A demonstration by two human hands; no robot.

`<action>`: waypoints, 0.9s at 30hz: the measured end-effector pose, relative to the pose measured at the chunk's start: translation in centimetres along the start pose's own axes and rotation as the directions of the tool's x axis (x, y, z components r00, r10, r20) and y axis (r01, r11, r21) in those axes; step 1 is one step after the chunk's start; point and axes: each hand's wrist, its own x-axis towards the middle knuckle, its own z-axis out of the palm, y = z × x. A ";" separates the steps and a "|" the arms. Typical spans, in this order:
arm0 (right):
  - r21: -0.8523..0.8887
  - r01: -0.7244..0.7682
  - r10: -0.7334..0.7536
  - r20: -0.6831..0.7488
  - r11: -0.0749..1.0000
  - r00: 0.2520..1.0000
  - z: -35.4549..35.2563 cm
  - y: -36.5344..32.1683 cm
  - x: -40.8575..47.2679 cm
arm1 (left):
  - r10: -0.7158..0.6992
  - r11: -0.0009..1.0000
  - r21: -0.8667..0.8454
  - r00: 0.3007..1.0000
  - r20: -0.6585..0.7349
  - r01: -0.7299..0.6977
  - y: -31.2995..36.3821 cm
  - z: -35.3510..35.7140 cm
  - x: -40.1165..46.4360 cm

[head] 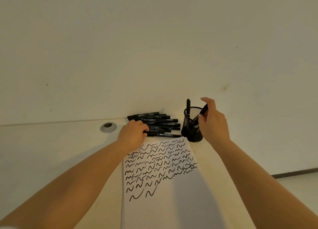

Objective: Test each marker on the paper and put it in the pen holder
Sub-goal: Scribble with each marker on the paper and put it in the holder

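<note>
Roughly early-to-midway, I'd judge: one marker stands in the holder, another is going in, a pile waits.

Going left to right: a round grey cable grommet (108, 127) sits in the pale desk (51, 151) at nine o'clock from the pile; my left hand (132, 135) lies knuckles up on the near left end of the stack of black markers (160, 123), fingers curled onto one, though whether it is gripped I cannot tell. At six o'clock from the pile lies the white sheet of paper (172, 194), its far half filled with black squiggles. At three o'clock stands the black mesh pen holder (191, 125) with one upright black marker (188, 106); my right hand (213, 120) pinches another black marker (203, 110) at its rim, forefinger lifted.
</note>
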 end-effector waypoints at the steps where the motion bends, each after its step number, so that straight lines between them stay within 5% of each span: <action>1: -0.018 -0.007 0.007 0.015 1.000 1.000 0.3 0.2 0.0 | 0.006 1.000 0.014 1.000 -0.003 -0.006 0.1 0.1 0.2; 15: -0.175 -0.012 0.028 0.085 0.984 0.996 0.6 0.9 -0.2 | 0.001 1.000 -0.025 1.000 0.005 -0.001 1.1 0.7 1.0; 19: -0.134 0.037 -0.055 -0.127 0.990 0.990 -0.5 -0.4 -1.8 | -0.048 0.989 -0.145 0.997 -0.054 0.040 1.1 -0.9 0.0; 21: -0.010 0.049 -0.050 -0.187 0.999 0.981 -0.8 -1.3 -3.3 | -0.120 0.922 -0.374 0.992 -0.030 0.100 1.8 -2.2 -1.0; 23: 0.169 -0.029 0.039 -0.060 0.985 0.997 -0.7 -2.5 -5.1 | -0.144 0.797 -0.589 0.989 0.030 0.134 3.1 -3.6 -2.6; 27: 0.464 -0.227 0.110 0.267 0.856 0.958 0.0 -4.6 -8.3 | 0.013 0.674 -0.734 0.993 0.121 0.080 6.4 -4.5 -7.1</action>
